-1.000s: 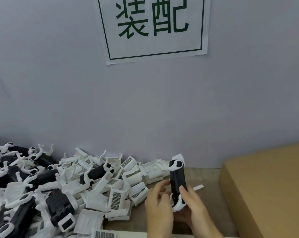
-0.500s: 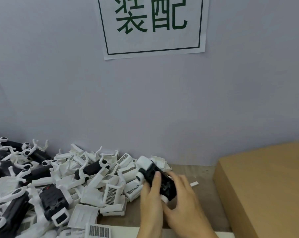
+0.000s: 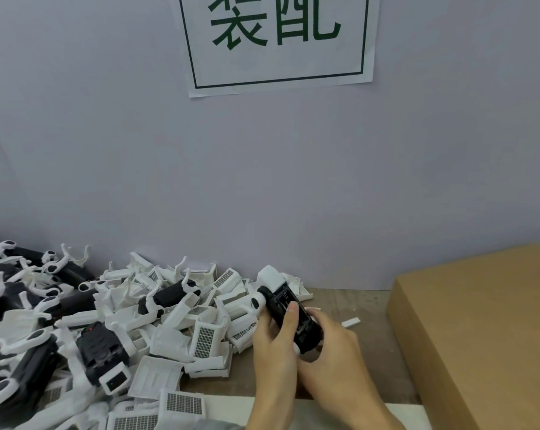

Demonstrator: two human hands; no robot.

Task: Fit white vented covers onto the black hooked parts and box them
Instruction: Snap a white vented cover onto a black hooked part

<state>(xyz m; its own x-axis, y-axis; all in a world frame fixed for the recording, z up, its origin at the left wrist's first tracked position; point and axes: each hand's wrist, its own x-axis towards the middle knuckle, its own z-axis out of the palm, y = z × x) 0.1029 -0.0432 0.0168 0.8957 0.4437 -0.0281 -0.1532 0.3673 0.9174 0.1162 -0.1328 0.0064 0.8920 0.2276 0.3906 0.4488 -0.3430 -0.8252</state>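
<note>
Both hands hold one black hooked part (image 3: 289, 308) with white ends, tilted with its upper end pointing up-left, just above the table. My left hand (image 3: 276, 346) grips it from the left with the thumb lying on its open black face. My right hand (image 3: 334, 352) curls round its lower end from the right. To the left lies a heap of white vented covers (image 3: 205, 336) mixed with more black hooked parts (image 3: 99, 352). No cover is visibly on the held part.
A brown cardboard box (image 3: 479, 330) stands at the right. A small white strip (image 3: 351, 322) lies on the wooden table (image 3: 349, 302) between my hands and the box. A grey wall with a printed sign (image 3: 278, 41) closes the back.
The held part went from upright to tilted up-left and lower. My left thumb moved onto its black face, and my right hand wrapped its lower end.
</note>
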